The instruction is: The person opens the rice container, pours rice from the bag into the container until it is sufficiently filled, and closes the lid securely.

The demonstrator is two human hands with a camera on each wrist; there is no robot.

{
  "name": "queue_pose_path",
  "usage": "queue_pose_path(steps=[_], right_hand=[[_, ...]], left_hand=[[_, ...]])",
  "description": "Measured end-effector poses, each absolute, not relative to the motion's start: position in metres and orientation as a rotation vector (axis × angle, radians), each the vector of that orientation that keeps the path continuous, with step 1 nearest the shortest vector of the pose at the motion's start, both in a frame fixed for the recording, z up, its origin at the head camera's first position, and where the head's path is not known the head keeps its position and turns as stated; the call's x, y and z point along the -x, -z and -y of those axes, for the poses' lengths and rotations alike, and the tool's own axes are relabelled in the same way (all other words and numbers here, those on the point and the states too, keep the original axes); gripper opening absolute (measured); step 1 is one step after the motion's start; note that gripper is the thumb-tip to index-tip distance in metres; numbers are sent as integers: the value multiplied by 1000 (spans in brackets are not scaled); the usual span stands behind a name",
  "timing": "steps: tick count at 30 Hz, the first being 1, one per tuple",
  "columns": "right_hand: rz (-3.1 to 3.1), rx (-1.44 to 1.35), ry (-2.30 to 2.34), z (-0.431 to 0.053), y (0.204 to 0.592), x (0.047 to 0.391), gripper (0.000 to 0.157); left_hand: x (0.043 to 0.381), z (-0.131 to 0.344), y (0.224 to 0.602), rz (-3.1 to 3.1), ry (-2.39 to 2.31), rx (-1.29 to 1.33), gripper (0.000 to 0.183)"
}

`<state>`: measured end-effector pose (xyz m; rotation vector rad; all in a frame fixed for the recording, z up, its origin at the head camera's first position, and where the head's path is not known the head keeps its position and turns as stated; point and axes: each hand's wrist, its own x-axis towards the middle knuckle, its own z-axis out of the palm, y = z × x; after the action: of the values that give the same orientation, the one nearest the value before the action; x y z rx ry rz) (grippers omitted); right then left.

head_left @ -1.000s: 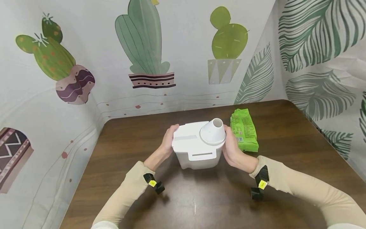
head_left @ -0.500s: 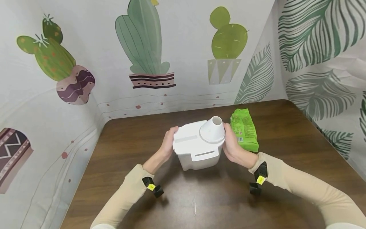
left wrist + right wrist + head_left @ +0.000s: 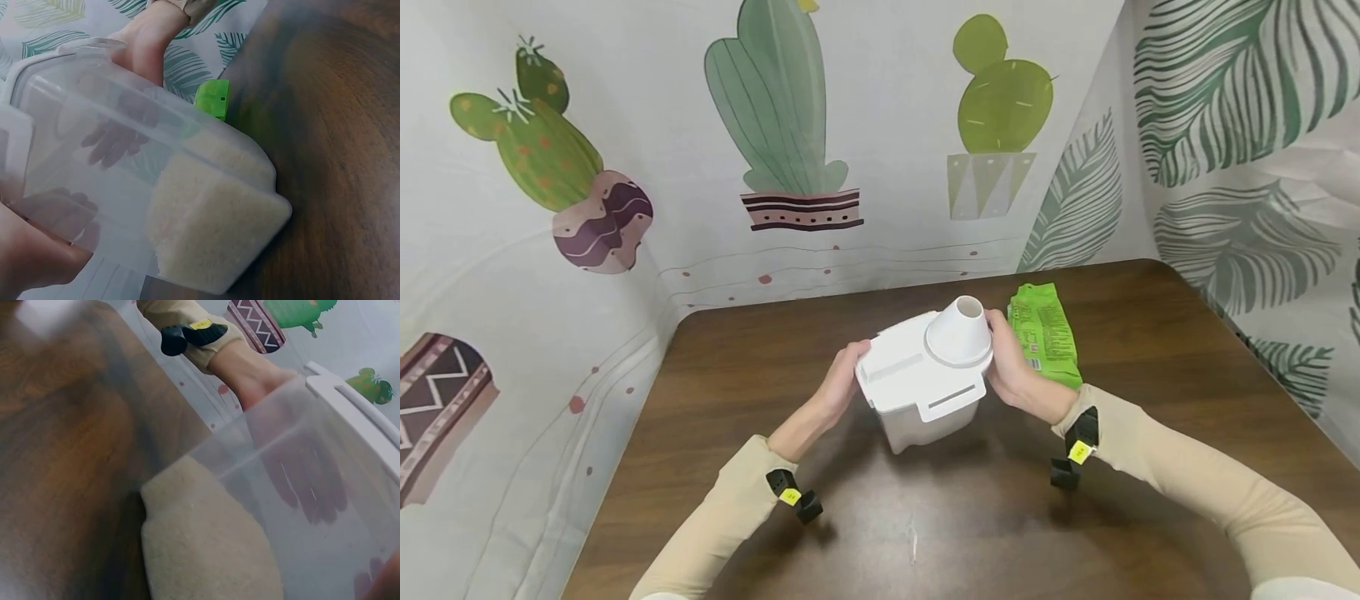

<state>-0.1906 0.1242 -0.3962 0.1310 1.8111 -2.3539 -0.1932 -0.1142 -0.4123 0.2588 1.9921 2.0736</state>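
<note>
A translucent storage container (image 3: 934, 423) with a white lid (image 3: 891, 367) is held between both hands, tilted. A white cone-shaped cup (image 3: 958, 333) with an open narrow end stands on the lid's right part. My left hand (image 3: 838, 385) grips the left side and my right hand (image 3: 1011, 367) the right side. Through the clear wall in the left wrist view, pale rice-like grains (image 3: 212, 219) lie in the lower end, and fingers (image 3: 115, 140) show spread against the far wall. The right wrist view shows the same grains (image 3: 200, 544) heaped inside. Whether the base touches the table cannot be told.
A green printed packet (image 3: 1043, 333) lies just right of my right hand on the dark wooden table (image 3: 760, 375). Patterned cloth (image 3: 895, 125) hangs behind the table's back edge. Black wrist cameras (image 3: 1066, 471) sit on both sleeves.
The container has turned counterclockwise and tilted, its right side with the cup rising and moving back. My right hand has risen with it, while my left hand has shifted slightly lower.
</note>
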Motion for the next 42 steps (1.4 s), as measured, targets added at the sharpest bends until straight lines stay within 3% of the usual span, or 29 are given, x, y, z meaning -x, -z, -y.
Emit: queue_pose_path(steps=[13,22,30,42], right_hand=[[-1846,-136,2308,-128,399,201,31],[-1897,-205,2302,-123,399,168,57],[-1837,-147,2346,-113,398,151,54],[-1863,-96,2305,-116,397,158,54]], left_hand=[[198,120,418,-1868,-1973,-437,43],[219,119,417,-1681,-1854,-447,40],[220,109,417,-1656,-1920,-275,37],[211,101,415,-1689,-2043,-201,32]])
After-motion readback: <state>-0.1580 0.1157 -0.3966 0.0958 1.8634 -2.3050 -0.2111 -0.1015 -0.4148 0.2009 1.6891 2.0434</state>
